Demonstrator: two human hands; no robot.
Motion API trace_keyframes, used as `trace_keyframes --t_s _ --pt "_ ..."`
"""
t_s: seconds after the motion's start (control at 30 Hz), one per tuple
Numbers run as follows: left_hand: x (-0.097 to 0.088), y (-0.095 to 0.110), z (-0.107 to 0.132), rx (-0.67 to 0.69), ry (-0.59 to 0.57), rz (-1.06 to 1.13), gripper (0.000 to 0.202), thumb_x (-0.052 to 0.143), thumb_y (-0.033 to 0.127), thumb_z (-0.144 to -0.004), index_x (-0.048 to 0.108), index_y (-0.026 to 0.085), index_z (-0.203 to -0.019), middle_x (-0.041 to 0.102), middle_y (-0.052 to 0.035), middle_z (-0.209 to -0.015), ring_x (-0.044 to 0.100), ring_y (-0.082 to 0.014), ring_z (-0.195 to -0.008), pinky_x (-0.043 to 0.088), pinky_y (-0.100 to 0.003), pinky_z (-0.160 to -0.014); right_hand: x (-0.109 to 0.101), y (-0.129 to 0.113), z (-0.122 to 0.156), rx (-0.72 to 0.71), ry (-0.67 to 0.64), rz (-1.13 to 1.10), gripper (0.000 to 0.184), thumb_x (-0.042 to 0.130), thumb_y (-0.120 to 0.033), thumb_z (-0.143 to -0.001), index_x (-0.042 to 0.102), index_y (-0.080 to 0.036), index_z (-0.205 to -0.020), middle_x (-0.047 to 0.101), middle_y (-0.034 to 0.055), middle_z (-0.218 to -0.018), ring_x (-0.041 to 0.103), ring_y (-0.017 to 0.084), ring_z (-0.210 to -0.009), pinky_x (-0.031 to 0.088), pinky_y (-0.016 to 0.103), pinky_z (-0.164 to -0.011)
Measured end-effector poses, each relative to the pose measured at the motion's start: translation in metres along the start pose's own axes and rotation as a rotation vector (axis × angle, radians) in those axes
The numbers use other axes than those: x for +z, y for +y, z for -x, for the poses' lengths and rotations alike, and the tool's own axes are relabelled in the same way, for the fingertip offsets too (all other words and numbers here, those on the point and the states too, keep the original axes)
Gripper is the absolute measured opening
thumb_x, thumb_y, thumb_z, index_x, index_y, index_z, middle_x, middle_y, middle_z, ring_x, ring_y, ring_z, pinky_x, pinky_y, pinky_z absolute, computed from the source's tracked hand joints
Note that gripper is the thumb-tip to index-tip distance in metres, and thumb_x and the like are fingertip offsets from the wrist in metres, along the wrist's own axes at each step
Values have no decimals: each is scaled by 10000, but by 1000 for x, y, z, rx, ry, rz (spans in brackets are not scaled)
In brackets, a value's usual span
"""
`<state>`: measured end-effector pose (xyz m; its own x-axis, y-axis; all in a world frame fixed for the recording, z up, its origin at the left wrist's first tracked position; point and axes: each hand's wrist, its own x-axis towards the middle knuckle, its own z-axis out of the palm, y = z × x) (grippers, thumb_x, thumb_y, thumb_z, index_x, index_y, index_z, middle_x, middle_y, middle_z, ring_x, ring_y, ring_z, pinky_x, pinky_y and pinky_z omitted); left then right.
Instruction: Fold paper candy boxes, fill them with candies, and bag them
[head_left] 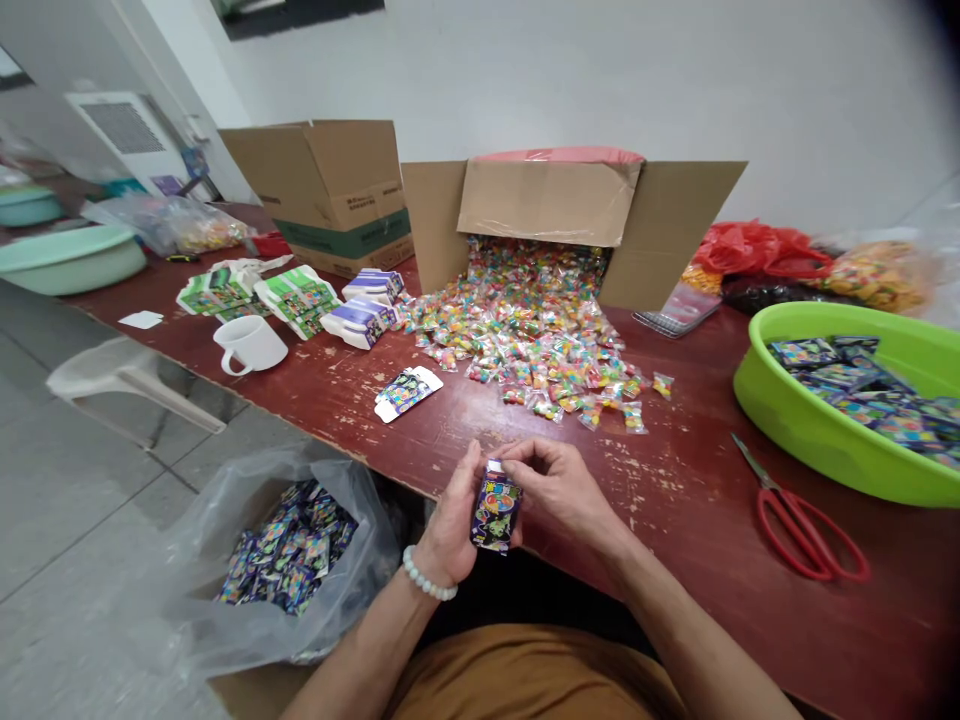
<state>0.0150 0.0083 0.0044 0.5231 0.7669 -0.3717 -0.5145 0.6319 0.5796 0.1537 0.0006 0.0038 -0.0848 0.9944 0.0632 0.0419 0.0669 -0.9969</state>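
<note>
A small dark printed candy box [495,510] is held upright near the table's front edge. My left hand [454,515] wraps around it from the left, with a pale beaded bracelet at the wrist. At the box's top end, the bent fingers of my right hand [551,480] pinch the white flap. Whether candy is inside the box cannot be seen. Just beyond my hands lies a flattened printed carton [409,392]. Behind it spreads a heap of small clear candy packets [525,340], spilling out of a cardboard box [551,200] lying open toward me.
Red-handled scissors [806,530] and a green basin [810,430] of packed boxes are at right. A white mug [253,345] and stacked flat cartons [300,298] stand at left. Below the table edge, a plastic bag [367,520] holds many small boxes, near a white stool [112,375].
</note>
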Motion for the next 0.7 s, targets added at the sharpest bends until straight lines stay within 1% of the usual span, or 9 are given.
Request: trace_keyframes --t_s 0.07,0.23,0.27,0.33,0.4,0.47,0.57,0.63,0.7 --pt "-1 2 1 -8 21 -11 484 472 499 -906 603 136 -1198 727 -98 -857 674 -162 -580 548 -246 -502 0 -2 0 -9 -2 4 139 631 -294 -827 667 -169 -778 725 62 -913 670 181 -790 524 299 -730" --pt "-6 10 2 -13 36 9 320 541 302 -876 658 114 -1107 721 -86 -931 662 -133 -601 563 -249 -577 4 -3 12 -249 -44 295 180 635 -351 -846 665 -203 -943 674 73 -1015 617 211 -948 480 352 -841" --pt "-7 10 1 -12 31 30 304 549 279 -866 661 115 -1095 719 -81 -926 665 -136 -620 565 -252 -596 5 -2 15 -288 -53 374 279 688 -381 -799 639 -206 -1011 654 86 -1063 594 231 -996 468 375 -864" --pt "-10 9 -2 -9 37 70 277 563 279 -859 665 132 -1071 715 -61 -879 666 -141 -630 560 -254 -592 7 1 18 -356 -78 543 617 802 -449 -643 561 -206 -1157 585 129 -1205 530 289 -1103 440 432 -907" --pt "-12 7 -5 19 61 91 254 577 303 -862 663 156 -1050 707 -36 -831 657 -137 -607 547 -248 -569 9 4 19 -392 -107 703 854 840 -444 -548 468 -203 -1277 491 161 -1330 456 338 -1190 400 481 -950" --pt "-14 6 -7 72 92 93 247 580 326 -870 659 159 -1035 706 -35 -855 662 -139 -642 547 -252 -610 12 9 16 -407 -98 808 831 791 -338 -574 429 -196 -1309 468 166 -1347 431 350 -1206 378 497 -966" --pt "-17 4 -5 130 119 84 295 569 399 -877 651 138 -988 701 -63 -940 674 -161 -770 541 -262 -715 23 15 11 -427 -65 860 715 670 -213 -577 459 -169 -1259 521 170 -1253 471 347 -1140 385 489 -947" --pt "-21 5 1 141 119 27 310 595 422 -854 632 144 -988 694 -62 -927 667 -161 -753 534 -263 -705 33 19 9 -437 -75 844 714 653 -222 -575 455 -152 -1257 536 177 -1213 495 347 -1102 398 487 -931" --pt "-31 9 13 160 131 -117 330 642 387 -818 595 163 -1056 681 -45 -887 646 -145 -650 517 -258 -621 41 21 9 -441 -117 809 777 677 -289 -620 388 -142 -1326 531 185 -1227 502 346 -1108 403 497 -938"
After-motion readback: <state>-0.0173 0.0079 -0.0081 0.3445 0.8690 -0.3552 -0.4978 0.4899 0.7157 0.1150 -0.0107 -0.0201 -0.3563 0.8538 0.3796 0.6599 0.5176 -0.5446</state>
